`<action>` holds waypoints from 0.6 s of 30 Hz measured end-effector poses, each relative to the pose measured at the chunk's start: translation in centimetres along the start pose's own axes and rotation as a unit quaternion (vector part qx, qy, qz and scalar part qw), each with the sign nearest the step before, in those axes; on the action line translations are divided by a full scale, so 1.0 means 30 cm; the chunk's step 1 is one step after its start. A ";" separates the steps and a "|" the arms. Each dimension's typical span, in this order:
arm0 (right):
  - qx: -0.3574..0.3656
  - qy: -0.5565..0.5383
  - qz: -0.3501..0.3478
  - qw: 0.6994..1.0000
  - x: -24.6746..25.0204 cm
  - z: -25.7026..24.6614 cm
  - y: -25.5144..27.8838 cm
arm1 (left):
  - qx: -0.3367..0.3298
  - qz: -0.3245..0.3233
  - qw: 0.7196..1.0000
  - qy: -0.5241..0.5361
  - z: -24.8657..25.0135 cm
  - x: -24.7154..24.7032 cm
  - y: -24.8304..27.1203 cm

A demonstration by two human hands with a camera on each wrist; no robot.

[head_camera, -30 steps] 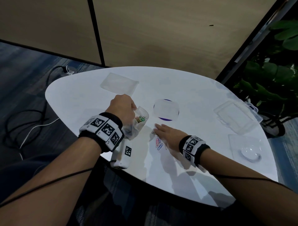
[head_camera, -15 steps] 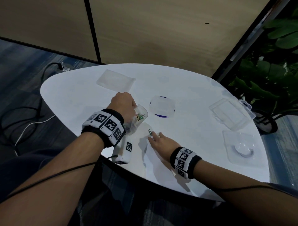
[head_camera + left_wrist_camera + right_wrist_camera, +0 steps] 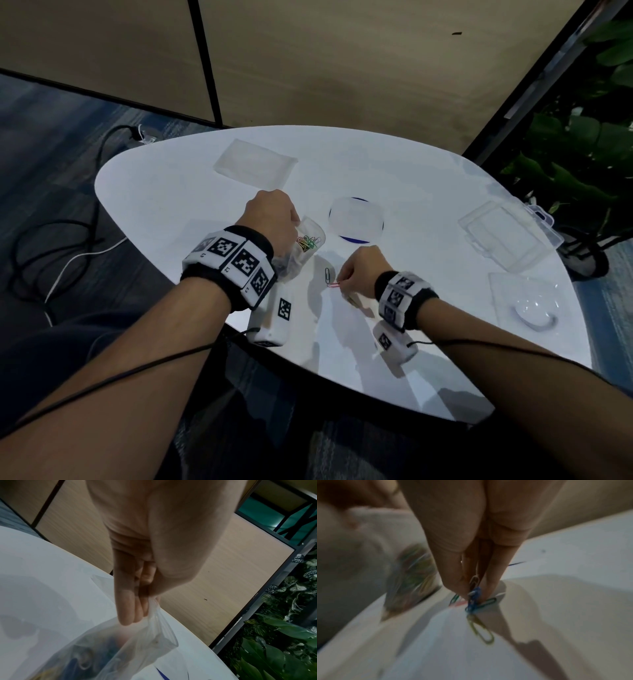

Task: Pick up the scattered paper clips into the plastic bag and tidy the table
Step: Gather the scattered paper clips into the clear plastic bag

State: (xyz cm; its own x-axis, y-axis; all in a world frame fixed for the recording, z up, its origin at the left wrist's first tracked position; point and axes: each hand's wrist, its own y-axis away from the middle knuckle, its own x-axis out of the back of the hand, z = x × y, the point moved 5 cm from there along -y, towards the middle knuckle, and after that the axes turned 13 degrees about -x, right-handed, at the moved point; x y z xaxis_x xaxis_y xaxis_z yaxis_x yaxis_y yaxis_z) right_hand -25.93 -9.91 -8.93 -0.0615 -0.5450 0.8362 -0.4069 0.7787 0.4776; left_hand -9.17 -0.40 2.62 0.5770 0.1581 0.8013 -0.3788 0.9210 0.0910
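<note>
My left hand (image 3: 270, 219) pinches the rim of a clear plastic bag (image 3: 303, 251) that holds several coloured paper clips (image 3: 310, 242); the left wrist view shows the fingers (image 3: 130, 609) on the bag's (image 3: 154, 642) open top edge. My right hand (image 3: 359, 270) is lifted just above the white table (image 3: 171, 192), right of the bag. It pinches a bunch of paper clips (image 3: 475, 599), blue, white and yellow, that dangle from its fingertips. A pink clip (image 3: 334, 284) sticks out of that pinch. A dark clip (image 3: 328, 274) lies on the table beside it.
A clear flat pouch (image 3: 255, 164) lies at the back. A round clear lid over a blue disc (image 3: 356, 221) sits beyond my right hand. Clear plastic cases (image 3: 507, 236) and a blister tray (image 3: 527, 301) are at the right. A potted plant (image 3: 582, 137) stands past the table edge.
My right hand went from lying flat on the table over the clips to a raised pinch holding several of them. The left hand and bag stayed in place.
</note>
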 end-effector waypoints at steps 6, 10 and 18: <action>-0.110 -0.348 -0.063 0.929 0.128 0.092 -0.049 | -0.001 0.000 1.000 -0.007 -0.007 -0.006 -0.002; -0.021 -0.517 -0.084 0.851 0.231 -0.071 0.012 | -0.008 0.000 1.000 -0.005 0.002 -0.017 -0.006; 0.116 -0.279 0.041 0.952 0.214 -0.242 0.080 | -0.003 0.014 1.000 -0.005 -0.009 -0.010 0.002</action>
State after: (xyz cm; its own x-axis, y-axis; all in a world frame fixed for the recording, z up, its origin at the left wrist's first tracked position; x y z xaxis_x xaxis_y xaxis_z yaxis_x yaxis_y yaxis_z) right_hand -20.70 -9.27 -0.46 -0.5499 -0.6164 0.5636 -0.5665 0.7711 0.2907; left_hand -9.17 -0.29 2.23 0.5589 0.1793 0.8096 -0.3892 0.9189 0.0652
